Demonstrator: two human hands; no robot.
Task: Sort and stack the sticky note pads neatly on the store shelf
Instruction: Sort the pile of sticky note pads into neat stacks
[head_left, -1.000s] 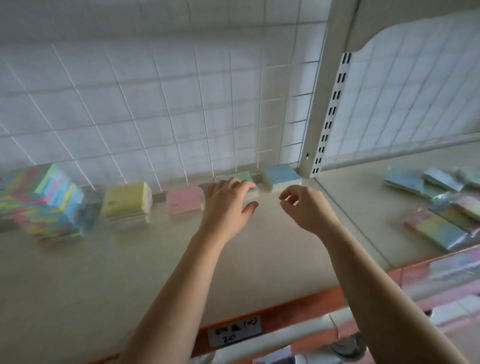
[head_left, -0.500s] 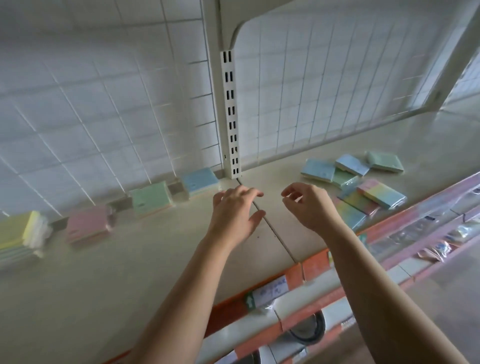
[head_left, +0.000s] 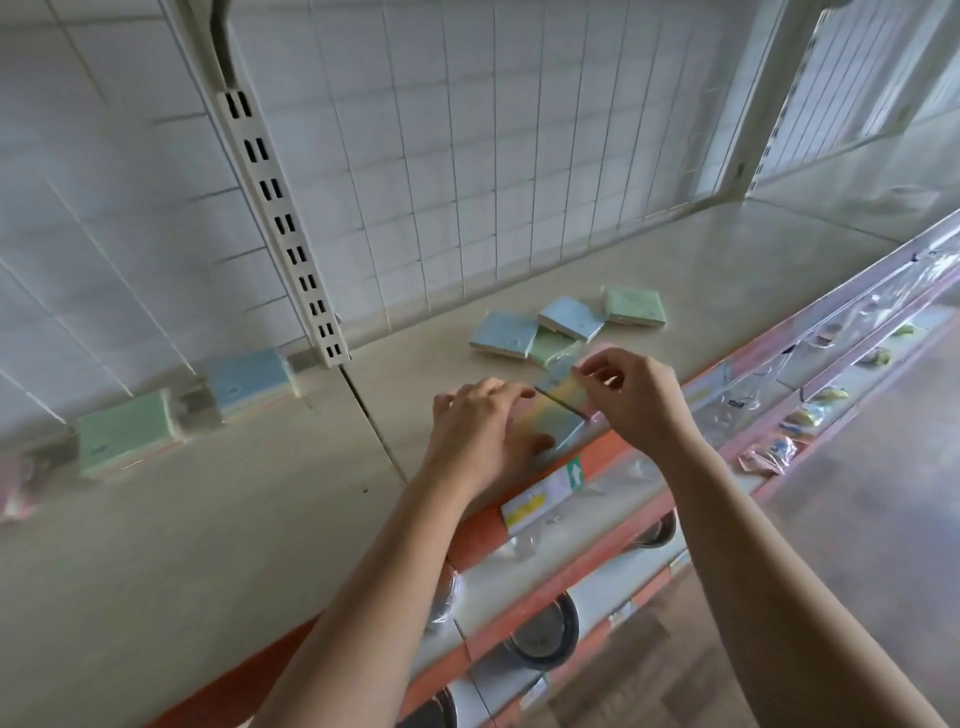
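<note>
Shelf label (head_left: 543, 491) — white up-arrow (head_left: 575, 474), print too blurred to read.

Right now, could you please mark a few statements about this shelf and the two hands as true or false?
1. The right hand pinches a rainbow pad. True.
2. The green stack stands right of the blue stack. False: it stands to its left.
3. A loose blue pad lies right of the slotted upright. True.
4. The left hand is at the blue stack. False: it is by the rainbow pad, near the orange front edge.
</note>
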